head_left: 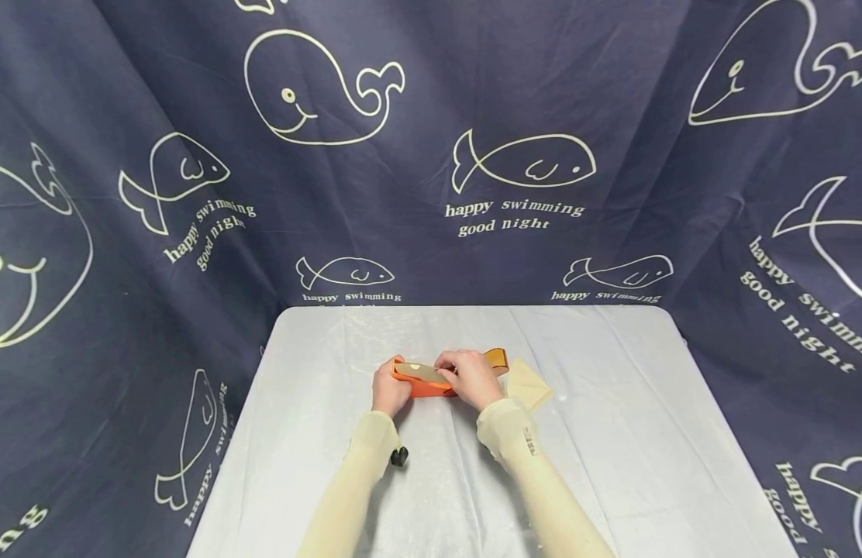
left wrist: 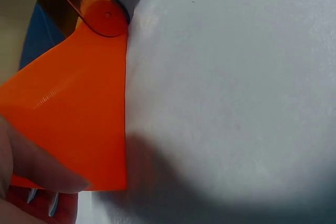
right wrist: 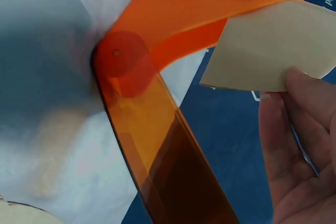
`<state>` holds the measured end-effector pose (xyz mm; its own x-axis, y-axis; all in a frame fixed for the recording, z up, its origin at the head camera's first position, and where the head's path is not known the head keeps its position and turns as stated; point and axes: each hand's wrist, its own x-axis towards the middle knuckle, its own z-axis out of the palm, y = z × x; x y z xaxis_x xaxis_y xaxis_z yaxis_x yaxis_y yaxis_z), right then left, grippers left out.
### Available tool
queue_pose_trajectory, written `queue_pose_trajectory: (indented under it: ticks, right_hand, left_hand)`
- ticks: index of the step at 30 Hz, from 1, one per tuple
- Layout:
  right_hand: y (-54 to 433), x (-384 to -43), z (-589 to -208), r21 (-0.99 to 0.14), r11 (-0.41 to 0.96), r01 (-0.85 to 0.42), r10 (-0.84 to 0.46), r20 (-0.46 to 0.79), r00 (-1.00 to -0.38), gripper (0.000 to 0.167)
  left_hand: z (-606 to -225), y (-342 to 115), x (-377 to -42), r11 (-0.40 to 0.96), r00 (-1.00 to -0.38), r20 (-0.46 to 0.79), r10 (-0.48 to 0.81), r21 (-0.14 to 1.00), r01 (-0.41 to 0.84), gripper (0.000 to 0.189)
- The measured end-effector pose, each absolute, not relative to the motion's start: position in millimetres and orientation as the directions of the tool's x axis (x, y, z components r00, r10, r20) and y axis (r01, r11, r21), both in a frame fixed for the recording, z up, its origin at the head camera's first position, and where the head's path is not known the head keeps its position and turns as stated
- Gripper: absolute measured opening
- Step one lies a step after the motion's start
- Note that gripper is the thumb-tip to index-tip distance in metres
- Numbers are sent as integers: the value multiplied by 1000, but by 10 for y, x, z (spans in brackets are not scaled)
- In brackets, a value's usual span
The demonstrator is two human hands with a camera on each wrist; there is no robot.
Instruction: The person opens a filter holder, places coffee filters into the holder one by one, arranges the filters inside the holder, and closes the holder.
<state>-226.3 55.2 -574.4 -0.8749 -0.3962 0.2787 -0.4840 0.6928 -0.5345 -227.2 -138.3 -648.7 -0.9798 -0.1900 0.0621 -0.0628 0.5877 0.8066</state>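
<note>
Hands (head_left: 473,377) hold orange case (head_left: 420,381) beside beige cloth (head_left: 529,381).

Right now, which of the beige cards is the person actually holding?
The card going into the orange case, pinched by the right hand. The other beige sheet lies untouched on the table beside that hand.

An orange plastic case (head_left: 420,382) lies mid-table on the white cloth-covered table (head_left: 612,434). The left hand (head_left: 390,390) is at its left end, the right hand (head_left: 470,377) on its right. A translucent amber plastic cover (head_left: 497,359) extends far-right; a beige paper sheet (head_left: 529,383) lies right.
</note>
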Motion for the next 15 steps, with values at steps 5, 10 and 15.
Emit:
queue_pose_trajectory:
  ticks: [5, 10, 15]
  right_hand:
    - [523, -2271, -5836, -524, 693, -494, -423, 259, -868, 7]
    - [496, -2278, -5894, -522, 699, -489, -436, 230, -870, 8]
    - [458, -2281, -5921, -504, 717, -482, -451, 192, -872, 10]
  left_hand:
    - [-6478, -1385, -2266, 575, -979, 46, -198, 814, -78, 30]
    - [-6472, -1379, -2262, 575, -979, 35, -200, 813, -88, 30]
    - [-6448, -1363, -2253, 571, -978, 31, -205, 816, -93, 31]
